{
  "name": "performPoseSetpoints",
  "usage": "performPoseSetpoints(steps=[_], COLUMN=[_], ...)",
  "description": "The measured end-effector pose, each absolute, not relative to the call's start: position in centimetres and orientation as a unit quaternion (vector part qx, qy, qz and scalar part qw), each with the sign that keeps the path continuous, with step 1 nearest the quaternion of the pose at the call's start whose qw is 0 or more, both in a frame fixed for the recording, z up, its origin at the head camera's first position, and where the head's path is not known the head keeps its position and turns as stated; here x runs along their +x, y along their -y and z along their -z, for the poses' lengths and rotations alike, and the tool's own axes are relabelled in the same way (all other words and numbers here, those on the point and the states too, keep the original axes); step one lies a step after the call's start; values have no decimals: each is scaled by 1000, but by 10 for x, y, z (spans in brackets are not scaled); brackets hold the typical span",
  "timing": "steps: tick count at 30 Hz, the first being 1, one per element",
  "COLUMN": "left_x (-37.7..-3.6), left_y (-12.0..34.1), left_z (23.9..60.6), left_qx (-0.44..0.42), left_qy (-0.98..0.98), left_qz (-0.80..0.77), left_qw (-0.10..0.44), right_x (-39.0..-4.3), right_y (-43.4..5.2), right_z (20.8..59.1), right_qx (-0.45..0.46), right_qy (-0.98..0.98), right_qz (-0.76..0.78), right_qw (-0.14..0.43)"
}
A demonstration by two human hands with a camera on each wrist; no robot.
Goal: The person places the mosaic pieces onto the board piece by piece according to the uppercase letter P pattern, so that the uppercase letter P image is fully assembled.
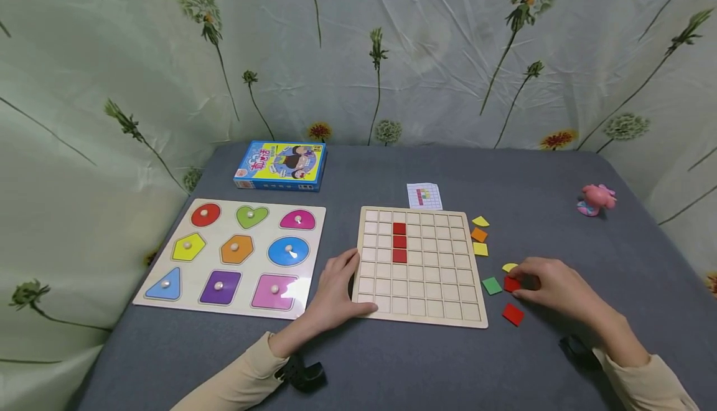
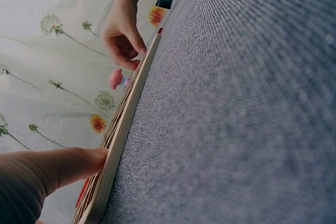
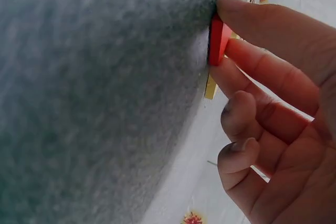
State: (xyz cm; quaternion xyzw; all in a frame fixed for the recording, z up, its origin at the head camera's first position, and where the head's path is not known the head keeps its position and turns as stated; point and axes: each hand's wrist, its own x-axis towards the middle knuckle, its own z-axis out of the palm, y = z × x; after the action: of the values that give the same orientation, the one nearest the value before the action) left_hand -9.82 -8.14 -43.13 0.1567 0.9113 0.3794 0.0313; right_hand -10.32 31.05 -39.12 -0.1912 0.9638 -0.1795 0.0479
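Note:
A wooden grid board [image 1: 433, 291] lies in front of me, with three red tiles [image 1: 399, 242] stacked in one column of its cells. My left hand [image 1: 336, 286] rests at the board's near left corner, its straight thumb [image 2: 79, 165] touching the near edge and its fingers along the left edge. To the right of the board, my right hand [image 1: 554, 286] pinches a red square tile [image 3: 218, 40] between thumb and fingers, low over the cloth. Close around it lie a green tile [image 1: 492, 286], another red tile [image 1: 513, 314] and a partly hidden yellow piece [image 1: 509, 267].
Yellow and orange pieces [image 1: 478, 235] lie along the board's right edge. A small pattern card [image 1: 424, 197] sits behind the board. At left are a knobbed shape puzzle [image 1: 207, 286] and a blue-yellow box [image 1: 280, 165]. A pink figurine [image 1: 597, 199] stands at far right.

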Motion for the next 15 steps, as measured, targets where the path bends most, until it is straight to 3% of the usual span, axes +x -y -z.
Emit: performPoseSetpoints(steps=[15], left_x=[-98], left_y=[81], left_z=[430], left_qx=[154], left_qy=[-911], left_qz=[-382], left_qw=[34], right_x=[-106], right_y=[-298], right_z=[387], right_qx=[-205], right_qy=[-962], right_qz=[180], right_qw=[5])
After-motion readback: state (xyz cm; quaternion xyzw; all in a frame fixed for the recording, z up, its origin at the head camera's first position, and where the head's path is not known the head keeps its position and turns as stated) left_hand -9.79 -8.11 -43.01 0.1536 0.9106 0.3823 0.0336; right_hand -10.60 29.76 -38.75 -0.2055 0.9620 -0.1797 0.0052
